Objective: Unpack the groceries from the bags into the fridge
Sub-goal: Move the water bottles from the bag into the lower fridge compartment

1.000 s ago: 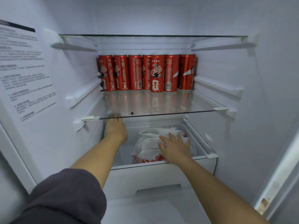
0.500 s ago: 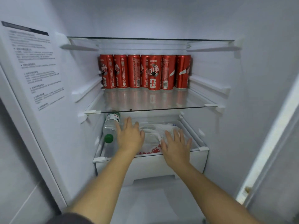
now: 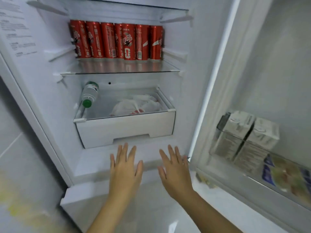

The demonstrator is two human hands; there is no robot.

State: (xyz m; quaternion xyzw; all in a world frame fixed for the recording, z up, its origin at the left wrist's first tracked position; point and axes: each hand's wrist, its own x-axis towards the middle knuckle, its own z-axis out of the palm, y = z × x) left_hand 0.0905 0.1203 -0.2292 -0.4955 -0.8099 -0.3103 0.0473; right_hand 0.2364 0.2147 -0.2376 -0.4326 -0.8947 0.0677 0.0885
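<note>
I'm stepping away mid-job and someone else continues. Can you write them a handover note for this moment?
Hands: left hand and right hand both open, empty, fingers spread, below the drawer.
Done: red cans in a row on the glass shelf; water bottle lying in the drawer beside a white plastic bag; cartons in the door.
Left: no unpacked grocery bag in view; check.

Home kitchen, open fridge (image 3: 47, 91).
Red cans (image 3: 117, 41) upper centre, cartons (image 3: 244, 137) in door (image 3: 277, 64) right, tiled wall (image 3: 15, 140) lower left.

a pale grey tiled wall (image 3: 25, 165) fills the left, crossed by thin grout lines (image 3: 11, 144), in cool white light.
</note>
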